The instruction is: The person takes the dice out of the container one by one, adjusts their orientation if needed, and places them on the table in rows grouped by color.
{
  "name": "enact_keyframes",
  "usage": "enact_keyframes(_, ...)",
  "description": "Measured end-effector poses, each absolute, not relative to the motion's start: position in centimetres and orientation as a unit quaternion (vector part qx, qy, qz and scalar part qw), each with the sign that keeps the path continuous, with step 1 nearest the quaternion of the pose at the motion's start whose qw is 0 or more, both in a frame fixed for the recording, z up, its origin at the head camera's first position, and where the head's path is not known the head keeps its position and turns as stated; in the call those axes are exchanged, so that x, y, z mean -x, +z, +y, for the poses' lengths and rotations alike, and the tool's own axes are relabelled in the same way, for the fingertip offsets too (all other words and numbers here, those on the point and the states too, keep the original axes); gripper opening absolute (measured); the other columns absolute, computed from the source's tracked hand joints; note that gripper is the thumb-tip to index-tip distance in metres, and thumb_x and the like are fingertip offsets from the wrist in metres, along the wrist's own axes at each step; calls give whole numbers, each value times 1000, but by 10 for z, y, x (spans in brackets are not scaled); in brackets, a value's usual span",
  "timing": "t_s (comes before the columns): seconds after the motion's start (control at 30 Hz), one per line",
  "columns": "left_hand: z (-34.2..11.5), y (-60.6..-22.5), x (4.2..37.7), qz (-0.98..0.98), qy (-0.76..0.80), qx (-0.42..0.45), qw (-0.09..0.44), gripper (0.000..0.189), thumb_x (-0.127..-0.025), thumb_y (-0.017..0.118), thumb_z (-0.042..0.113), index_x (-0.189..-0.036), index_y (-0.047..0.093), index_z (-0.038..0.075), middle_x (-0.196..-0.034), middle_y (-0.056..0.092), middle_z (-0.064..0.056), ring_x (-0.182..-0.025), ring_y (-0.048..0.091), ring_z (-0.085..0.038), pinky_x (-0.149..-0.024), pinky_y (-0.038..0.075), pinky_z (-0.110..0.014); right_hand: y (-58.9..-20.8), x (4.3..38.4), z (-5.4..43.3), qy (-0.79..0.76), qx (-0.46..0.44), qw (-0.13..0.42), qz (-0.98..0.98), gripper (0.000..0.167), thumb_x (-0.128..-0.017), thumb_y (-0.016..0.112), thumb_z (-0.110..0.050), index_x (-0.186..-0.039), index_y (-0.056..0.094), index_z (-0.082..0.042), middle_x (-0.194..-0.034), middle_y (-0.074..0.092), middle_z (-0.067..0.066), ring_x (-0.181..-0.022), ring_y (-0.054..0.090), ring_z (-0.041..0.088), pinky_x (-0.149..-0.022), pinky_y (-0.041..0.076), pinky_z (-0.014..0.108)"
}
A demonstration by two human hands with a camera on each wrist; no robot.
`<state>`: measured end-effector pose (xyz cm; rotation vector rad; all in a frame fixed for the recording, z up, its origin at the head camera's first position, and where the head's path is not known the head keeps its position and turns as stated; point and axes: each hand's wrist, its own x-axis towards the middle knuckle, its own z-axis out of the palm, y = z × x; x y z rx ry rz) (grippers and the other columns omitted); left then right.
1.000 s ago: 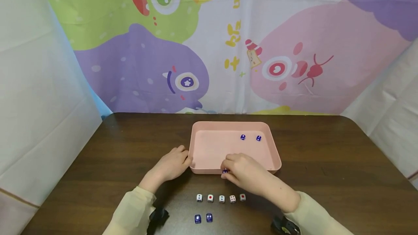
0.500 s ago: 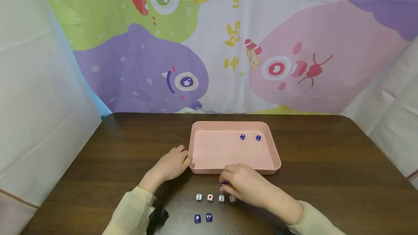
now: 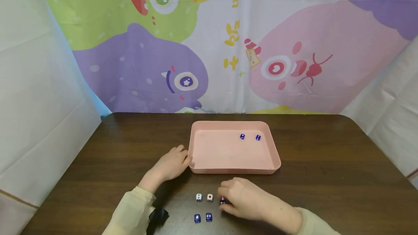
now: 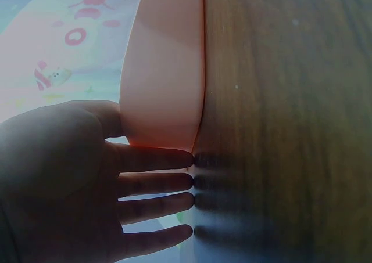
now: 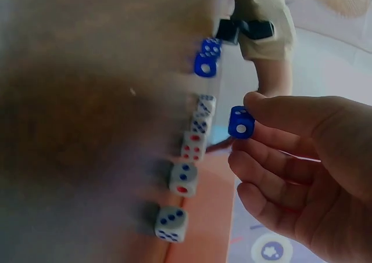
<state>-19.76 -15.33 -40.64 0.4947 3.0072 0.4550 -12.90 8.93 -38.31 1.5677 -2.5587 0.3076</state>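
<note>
My right hand pinches a blue die between thumb and fingers, above the table. It hovers by the row of white dice; in the head view only two, a left white die and a red-dotted white die, show, the rest hidden behind the hand. Several white dice, such as a near one, appear in the right wrist view. Two blue dice sit in front of that row. My left hand, fingers extended, rests at the left side of the pink tray.
Inside the tray, toward its back right, lie two more blue dice. The brown wooden table extends on both sides. A cartoon-printed curtain hangs behind it.
My right hand has moved from the tray's front edge toward me with the blue die, down to the white row, then slightly left. The left hand stays at the tray.
</note>
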Motion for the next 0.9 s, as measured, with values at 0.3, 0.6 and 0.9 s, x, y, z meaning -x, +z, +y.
enact_keyframes(0.3,-153,-405,197,975,147,-162,28,32,-96,39,29,-100,62,7,-95,50,-5,-90,50,-23,-80,43,-41,-390,122,84,79,-532,43,-842,13,-76,69,-29,-74,60,-20,-68,50,-14,-58,44,-4,-57,39,18)
enact_keyframes(0.6,-153,-405,197,976,147,-159,34,33,-96,39,29,-103,62,7,-96,51,-5,-90,49,-22,-82,43,-41,-397,119,81,62,-549,46,-832,16,-76,69,-33,-73,58,-22,-68,49,-16,-58,45,-5,-56,37,16)
enact_keyframes(0.9,-153,-405,197,976,147,-160,32,33,-96,38,29,-102,62,7,-99,51,-6,-93,50,-23,-82,43,-42,-398,118,81,43,-553,50,-831,17,-74,70,-32,-73,57,-21,-68,51,-15,-60,49,-2,-56,38,18)
